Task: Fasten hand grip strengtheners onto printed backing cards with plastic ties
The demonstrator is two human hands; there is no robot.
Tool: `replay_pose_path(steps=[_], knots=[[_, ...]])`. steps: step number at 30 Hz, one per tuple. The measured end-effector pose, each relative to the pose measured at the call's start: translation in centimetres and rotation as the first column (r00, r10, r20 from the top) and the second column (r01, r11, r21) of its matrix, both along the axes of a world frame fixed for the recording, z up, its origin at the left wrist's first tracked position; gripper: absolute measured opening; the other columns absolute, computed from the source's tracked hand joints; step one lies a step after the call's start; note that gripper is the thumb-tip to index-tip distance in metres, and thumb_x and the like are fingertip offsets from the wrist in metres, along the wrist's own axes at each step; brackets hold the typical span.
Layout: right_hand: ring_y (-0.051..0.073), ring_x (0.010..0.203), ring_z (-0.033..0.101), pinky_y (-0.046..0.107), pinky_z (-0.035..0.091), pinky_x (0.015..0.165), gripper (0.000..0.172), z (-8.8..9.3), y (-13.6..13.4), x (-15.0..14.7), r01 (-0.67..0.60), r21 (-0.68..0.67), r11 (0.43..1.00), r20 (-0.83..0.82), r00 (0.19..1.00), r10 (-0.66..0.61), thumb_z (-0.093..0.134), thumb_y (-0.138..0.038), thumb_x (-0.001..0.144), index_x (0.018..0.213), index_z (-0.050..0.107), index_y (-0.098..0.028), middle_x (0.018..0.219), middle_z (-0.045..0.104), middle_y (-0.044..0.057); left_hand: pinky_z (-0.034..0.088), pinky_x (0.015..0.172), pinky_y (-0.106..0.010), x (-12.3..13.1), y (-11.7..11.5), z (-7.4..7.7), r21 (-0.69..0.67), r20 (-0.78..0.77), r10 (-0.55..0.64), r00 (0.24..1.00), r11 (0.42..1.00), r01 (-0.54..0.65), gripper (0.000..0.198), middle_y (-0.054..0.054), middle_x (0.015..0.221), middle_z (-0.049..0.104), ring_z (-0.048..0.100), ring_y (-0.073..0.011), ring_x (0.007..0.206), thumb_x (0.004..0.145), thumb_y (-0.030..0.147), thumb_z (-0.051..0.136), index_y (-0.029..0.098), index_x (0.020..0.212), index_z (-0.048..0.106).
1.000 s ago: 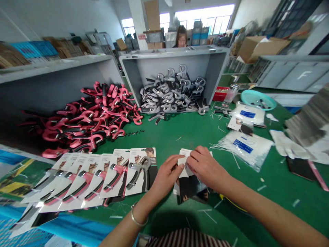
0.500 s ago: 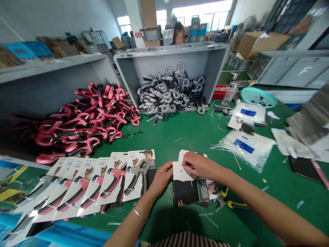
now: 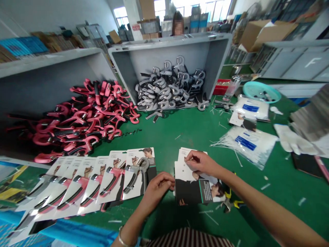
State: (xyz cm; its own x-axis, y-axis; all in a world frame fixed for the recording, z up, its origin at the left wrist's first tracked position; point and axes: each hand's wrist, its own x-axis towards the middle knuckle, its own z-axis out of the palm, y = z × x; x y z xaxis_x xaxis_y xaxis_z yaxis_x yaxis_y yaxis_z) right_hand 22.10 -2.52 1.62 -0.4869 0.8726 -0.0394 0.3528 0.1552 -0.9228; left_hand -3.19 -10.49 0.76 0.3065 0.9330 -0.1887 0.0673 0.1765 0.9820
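passable: tabletop [image 3: 164, 137] between grey bin [image 3: 151, 56] and card stack [image 3: 187, 190] | left block: mounted cards [image 3: 86, 188] | right block: pliers [image 3: 227, 205]

A round turquoise plastic dish [image 3: 250, 90] lies beyond a white fabric glove [image 3: 289, 138]; an open brown cardboard box [image 3: 275, 36] stands farther back.

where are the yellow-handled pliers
In the head view, the yellow-handled metal pliers lie on the green tabletop, right of the rectangular black-and-white cards.

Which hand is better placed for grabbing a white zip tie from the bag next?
The right hand, probably: it's nearer the white zip ties poking from the plastic bag. The left hand is left of the printed cards.
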Motion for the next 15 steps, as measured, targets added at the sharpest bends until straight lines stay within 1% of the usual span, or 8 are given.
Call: replay_pose_path(steps=[2, 4, 6, 8, 10, 13, 15], knots=[[0.01, 0.059, 0.048, 0.022, 0.035, 0.054, 0.022, -0.5, -0.1, -0.2, 0.056, -0.138, 0.989, -0.148, 0.986, -0.077, 0.063, -0.039, 0.085, 0.089, 0.062, -0.018, 0.069, 0.058, -0.003, 0.054, 0.085, -0.034, -0.2, -0.3, 1.1, 0.015, 0.146, -0.04, 0.988, 0.999, 0.038, 0.022, -0.009, 0.104, 0.062, 0.067, -0.0184, 0.088, 0.088, 0.032, 0.061, 0.015, 0.102, 0.069], [0.01, 0.061, 0.049, 0.023, 0.036, 0.056, 0.026, -0.7, 0.0, -0.4, 0.109, -0.206, 0.972, -0.275, 0.947, -0.164, 0.067, -0.043, 0.082, 0.088, 0.062, -0.018, 0.073, 0.061, -0.002, 0.053, 0.091, -0.037, 0.1, -0.2, 2.5, 0.062, 0.202, -0.079, 0.976, 0.996, 0.068, 0.026, -0.01, 0.111, 0.06, 0.067, -0.0206, 0.096, 0.088, 0.031, 0.063, 0.017, 0.109, 0.068], [0.009, 0.058, 0.047, 0.022, 0.035, 0.054, 0.028, -0.7, 0.1, -0.4, 0.155, -0.257, 0.954, -0.368, 0.897, -0.245, 0.071, -0.044, 0.08, 0.088, 0.062, -0.019, 0.072, 0.061, -0.003, 0.053, 0.092, -0.037, 0.7, 0.2, 3.8, 0.128, 0.176, -0.113, 0.978, 0.988, 0.091, 0.025, -0.011, 0.111, 0.061, 0.067, -0.0206, 0.096, 0.09, 0.03, 0.062, 0.018, 0.111, 0.069], [0.008, 0.051, 0.043, 0.021, 0.031, 0.049, 0.03, -0.7, 0.1, -0.2, 0.173, -0.311, 0.935, -0.424, 0.855, -0.299, 0.074, -0.044, 0.078, 0.089, 0.061, -0.019, 0.066, 0.059, -0.004, 0.055, 0.088, -0.035, 1.5, 0.5, 4.6, 0.208, 0.115, -0.117, 0.986, 0.974, 0.091, 0.023, -0.01, 0.105, 0.064, 0.067, -0.019, 0.091, 0.093, 0.029, 0.058, 0.018, 0.108, 0.071], [0.007, 0.049, 0.043, 0.021, 0.03, 0.048, 0.031, -0.8, 0.0, 0.1, 0.167, -0.342, 0.925, -0.463, 0.826, -0.321, 0.075, -0.043, 0.077, 0.093, 0.062, -0.019, 0.065, 0.06, -0.004, 0.055, 0.085, -0.033, 2.4, 0.8, 4.9, 0.268, 0.067, -0.087, 0.994, 0.961, 0.066, 0.022, -0.009, 0.099, 0.067, 0.067, -0.0175, 0.086, 0.094, 0.028, 0.056, 0.018, 0.105, 0.072], [0.01, 0.055, 0.05, 0.022, 0.04, 0.054, 0.035, -0.8, -0.4, 0.5, 0.172, -0.381, 0.908, -0.512, 0.779, -0.362, 0.077, -0.041, 0.076, 0.101, 0.063, -0.021, 0.066, 0.06, -0.004, 0.053, 0.085, -0.032, 3.6, 1.3, 4.8, 0.332, 0.031, -0.017, 0.999, 0.943, 0.005, 0.021, -0.007, 0.096, 0.069, 0.066, -0.0179, 0.089, 0.094, 0.027, 0.056, 0.019, 0.104, 0.072], [0.012, 0.059, 0.055, 0.025, 0.045, 0.059, 0.036, -0.7, -0.5, 0.7, 0.18, -0.417, 0.891, -0.526, 0.752, -0.398, 0.078, -0.041, 0.074, 0.101, 0.064, -0.021, 0.067, 0.06, -0.003, 0.051, 0.087, -0.032, 4.2, 1.7, 4.8, 0.383, 0.013, 0.02, 1.0, 0.923, -0.024, 0.021, -0.007, 0.096, 0.069, 0.065, -0.0183, 0.092, 0.095, 0.028, 0.055, 0.019, 0.104, 0.073]])
